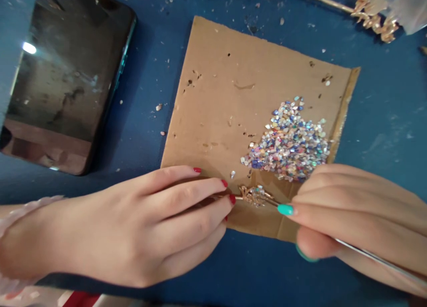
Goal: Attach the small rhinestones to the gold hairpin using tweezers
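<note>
My left hand (pixel 173 218), with red nails, is closed on the thin shaft of a gold-coloured hair stick (pixel 250 195). Its ornate end, set with small clear and bluish stones, sticks out past the fingertips over the cardboard (pixel 216 98). From the right, my right hand (pixel 347 222), with turquoise nails, pinches slim metal tweezers (pixel 367 255), whose tips reach the ornament. Whether a stone sits between the tips is too small to tell. Just beyond both hands lies a pile of tiny multicoloured stone chips (pixel 293 140) on the cardboard, with one loose chip (pixel 232 174) near the ornament.
A dark phone (pixel 66 75) lies at the left on the blue table (pixel 147 98). Gold-coloured sticks with ornate ends (pixel 373 18) lie at the top right beside a clear plastic bag (pixel 408 4). Small crumbs and chips are scattered around. Something red and white (pixel 80 298) shows at the bottom left.
</note>
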Demonstrator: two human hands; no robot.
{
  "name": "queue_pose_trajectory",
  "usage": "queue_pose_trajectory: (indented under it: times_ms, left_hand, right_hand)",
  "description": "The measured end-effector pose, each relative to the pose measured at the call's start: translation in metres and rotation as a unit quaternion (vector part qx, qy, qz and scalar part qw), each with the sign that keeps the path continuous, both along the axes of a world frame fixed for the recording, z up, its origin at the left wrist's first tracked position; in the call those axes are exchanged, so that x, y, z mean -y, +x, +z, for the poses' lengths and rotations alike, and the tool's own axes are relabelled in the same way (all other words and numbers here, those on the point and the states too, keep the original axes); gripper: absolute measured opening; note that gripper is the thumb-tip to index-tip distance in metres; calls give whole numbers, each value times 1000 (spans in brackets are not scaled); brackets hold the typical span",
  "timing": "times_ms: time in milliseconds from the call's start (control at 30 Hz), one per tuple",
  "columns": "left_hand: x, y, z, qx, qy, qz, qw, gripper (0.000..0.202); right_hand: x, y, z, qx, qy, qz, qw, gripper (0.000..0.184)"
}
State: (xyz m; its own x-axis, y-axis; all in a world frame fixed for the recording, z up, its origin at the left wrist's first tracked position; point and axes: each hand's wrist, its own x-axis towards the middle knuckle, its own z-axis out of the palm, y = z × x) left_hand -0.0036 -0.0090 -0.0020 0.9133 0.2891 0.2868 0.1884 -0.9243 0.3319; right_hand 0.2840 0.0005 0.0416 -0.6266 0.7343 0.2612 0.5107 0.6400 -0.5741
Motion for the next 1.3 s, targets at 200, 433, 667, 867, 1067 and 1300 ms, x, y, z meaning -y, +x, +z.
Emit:
queue_pose_trajectory:
  times_ms: [200,433,667,867,1067,1300]
  left_hand:
    - [0,0,0,2,1,0,1000,37]
    - [-1,0,1,-1,-1,0,1000,36]
    - [0,1,0,0,4,6,1000,36]
    - [1,0,1,1,1,9,1000,36]
    - [1,-1,1,0,-3,4,1000,36]
    - [0,1,0,1,-1,8,1000,36]
  right_hand:
    - [3,5,-3,-6,-3,0,1000,18]
    - [7,3,-3,-7,-30,-20,999,20]
    - [9,1,1,-14,-44,-49,998,23]
    - [5,2,1,-6,-25,-5,1000,22]
    - [5,-6,5,-13,-27,-43,999,31]
    - [6,-1,-1,2,-31,-34,999,25]
